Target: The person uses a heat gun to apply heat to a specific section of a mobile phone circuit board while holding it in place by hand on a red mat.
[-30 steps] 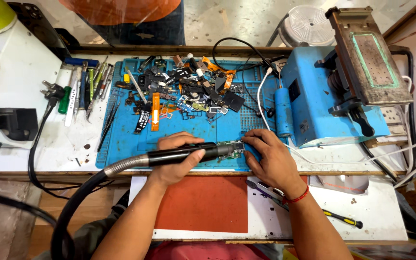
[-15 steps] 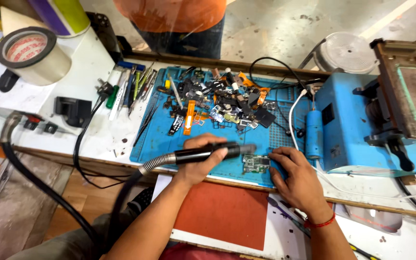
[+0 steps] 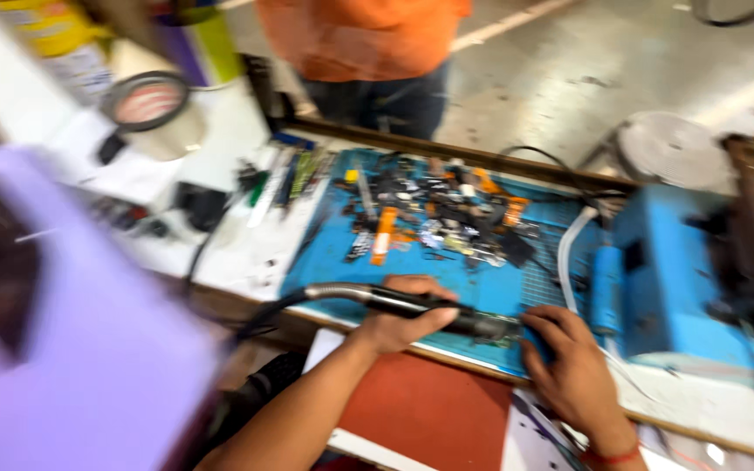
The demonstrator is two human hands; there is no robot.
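Note:
My left hand (image 3: 403, 318) grips a black hot-air handpiece (image 3: 429, 307) with a metal hose running off to the left. Its nozzle points right, toward my right hand (image 3: 569, 371). That hand presses down at the front edge of the blue work mat (image 3: 482, 292); whatever lies under its fingers is hidden and blurred. A heap of small tools and parts (image 3: 438, 222) covers the far part of the mat.
A blue machine (image 3: 691, 288) stands right of the mat. A person in an orange shirt (image 3: 368, 44) stands across the bench. A tape roll (image 3: 146, 109), a black box (image 3: 198, 205) and a blurred purple shape (image 3: 71, 349) lie left. A red pad (image 3: 425, 410) sits in front.
The view has swung left and up, so the bench has shifted right in frame and a purple shape has entered at the left. Both hands stay in place on the handpiece and the mat.

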